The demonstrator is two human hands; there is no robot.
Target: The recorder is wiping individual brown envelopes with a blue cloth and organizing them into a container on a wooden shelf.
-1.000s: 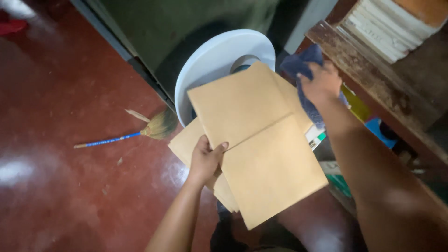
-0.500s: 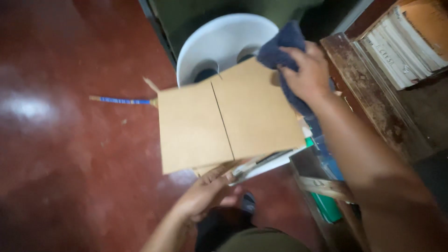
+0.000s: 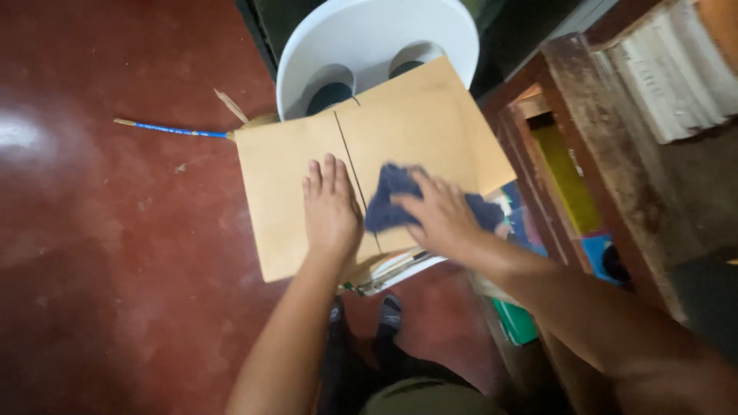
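Brown cardboard sheets (image 3: 323, 165), two tan squares lying side by side with a thin seam between them, sit on top of a stack of papers and books (image 3: 396, 269) in front of the person, above their dark shoes (image 3: 361, 315) and the red polished floor (image 3: 115, 269). The left hand (image 3: 332, 209) lies flat, palm down, on the left sheet just beside the seam, fingers straight and held close together, pointing away from the body. The right hand (image 3: 438, 215) presses a dark blue cloth (image 3: 392, 204) against the right sheet; its fingers are slightly spread over the bunched fabric, which shows on both sides of the hand. The far corner of the right sheet overlaps the rim of a white plastic chair (image 3: 369, 38) with two oval holes in its back. A broom (image 3: 192, 131) with a blue handle and straw bristles lies on the floor to the left, its bristle end touching the left sheet's corner. To the right stands a worn wooden shelf (image 3: 584, 115) holding stacked white books (image 3: 676, 69) on top, with yellow and blue items in the compartments below.
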